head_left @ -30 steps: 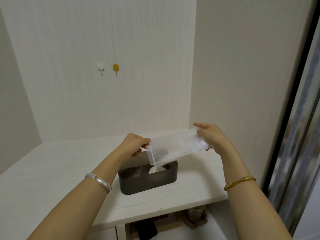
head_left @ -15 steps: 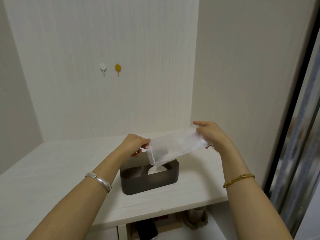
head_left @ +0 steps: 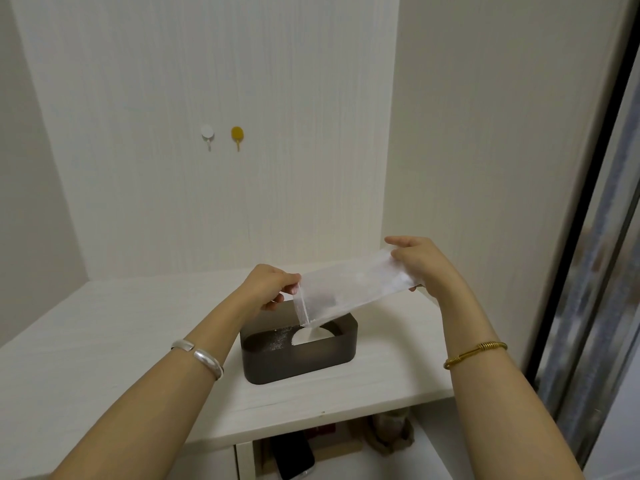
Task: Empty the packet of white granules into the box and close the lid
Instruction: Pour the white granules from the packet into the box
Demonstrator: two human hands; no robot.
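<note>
Since the earlier frame: right end of packet (head_left: 349, 289) raised slightly, tilt steeper; white heap in box (head_left: 299, 355) a little larger. Packet held above the open box, mouth down at its lower left corner, white granules (head_left: 310, 336) falling into the right half of the box. Left hand (head_left: 268, 285) pinches the packet's mouth edge; right hand (head_left: 420, 263) grips the raised closed end. Dark box sits on the pale shelf (head_left: 104, 341). Silver bangle (head_left: 201, 356) on left wrist, gold bangle (head_left: 474, 351) on right. Two hooks (head_left: 221, 135) on the back wall.
</note>
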